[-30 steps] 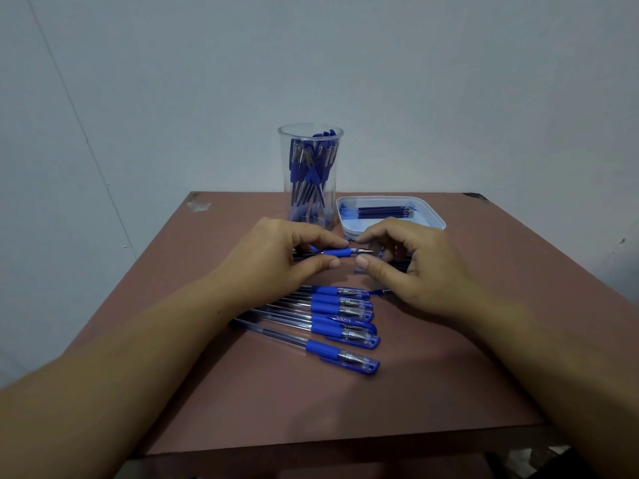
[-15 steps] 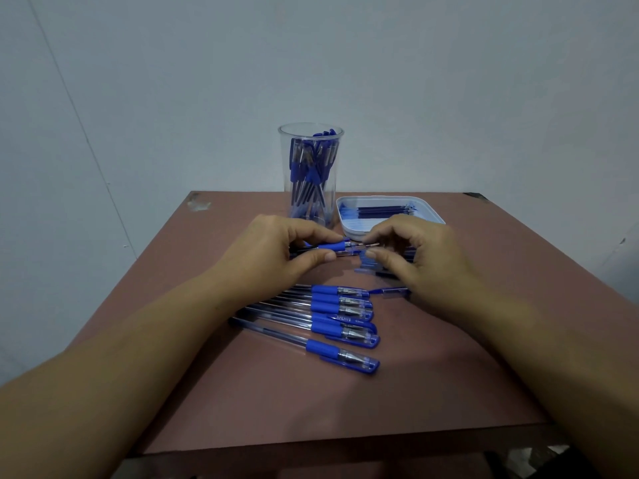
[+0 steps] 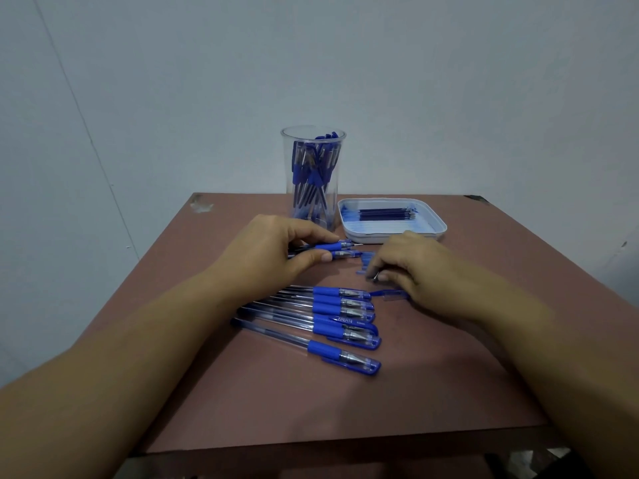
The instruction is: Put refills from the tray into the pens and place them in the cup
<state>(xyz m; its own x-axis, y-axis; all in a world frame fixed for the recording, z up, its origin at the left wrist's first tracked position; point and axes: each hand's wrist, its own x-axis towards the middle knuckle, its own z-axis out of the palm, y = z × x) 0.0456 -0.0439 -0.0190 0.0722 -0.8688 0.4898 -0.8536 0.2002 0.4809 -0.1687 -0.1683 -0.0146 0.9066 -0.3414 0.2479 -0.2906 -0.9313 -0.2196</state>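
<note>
Head view: with the left hand point(image 3: 269, 257) fingers clamped on two pens point(image 3: 337, 246) just before the cup point(image 3: 286, 174), and the right hand point(image 3: 422, 271) fingers pinching what may be a pen tip point(image 3: 376, 276) at the counter point(image 3: 345, 402), keep the tip in line with the barrel when seating it; refills point(image 3: 385, 214) lie in the tray point(image 3: 436, 223).

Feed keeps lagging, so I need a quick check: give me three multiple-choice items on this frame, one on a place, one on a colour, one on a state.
1. Where is the tray relative to the cup? A left of it; B right of it; C nearer the person than it.
2. What colour are the grips in the row of pens? A blue; B red; C green.
3. The cup is: A empty; B tipped over; C upright, holding pens.
Answers: B, the tray stands just to the cup's right; A, every grip shows blue; C, it stands upright with pens inside.
</note>
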